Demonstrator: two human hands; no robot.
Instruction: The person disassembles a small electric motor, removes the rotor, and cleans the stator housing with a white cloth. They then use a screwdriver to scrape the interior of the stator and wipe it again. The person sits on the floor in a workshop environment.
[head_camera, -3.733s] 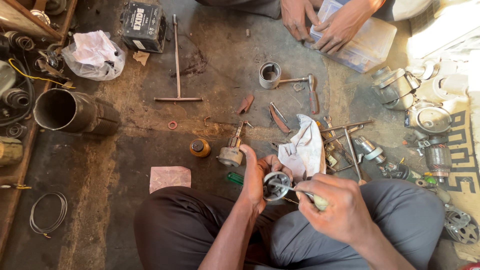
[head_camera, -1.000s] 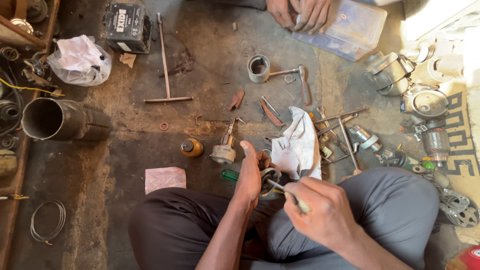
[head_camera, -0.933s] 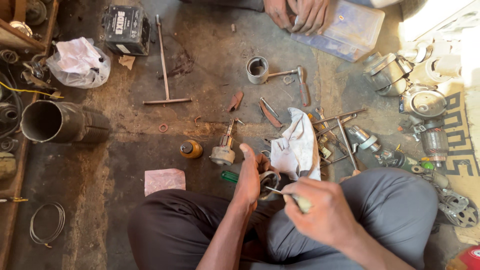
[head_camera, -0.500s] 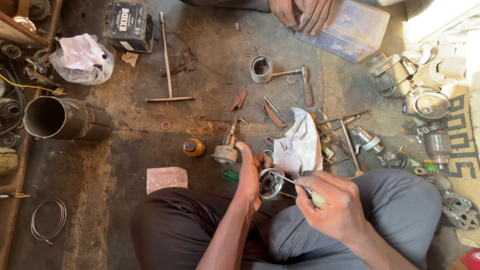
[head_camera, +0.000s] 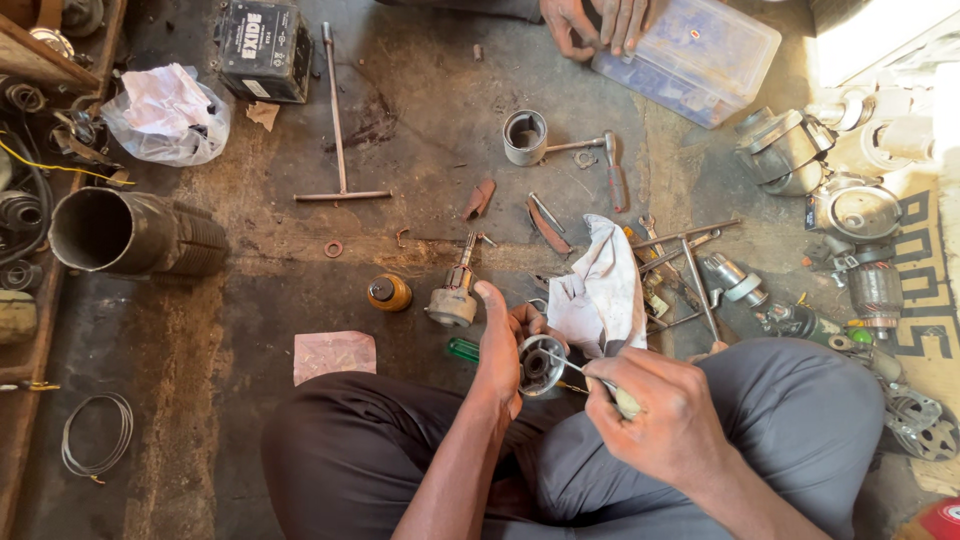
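Sitting just above the lap, a small round metal part (head_camera: 541, 364) is gripped in the left hand (head_camera: 505, 345), fingers curled round its rim and thumb stuck up. A thin pick-like tool (head_camera: 590, 378) is pinched shut in the right hand (head_camera: 665, 425), its tip poked into the part's hollow. A white rag (head_camera: 603, 285) is spread just behind, with a green-handled screwdriver (head_camera: 463, 349) beside the left wrist.

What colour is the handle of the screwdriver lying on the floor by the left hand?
Green, translucent: the screwdriver handle shows best in the head view.
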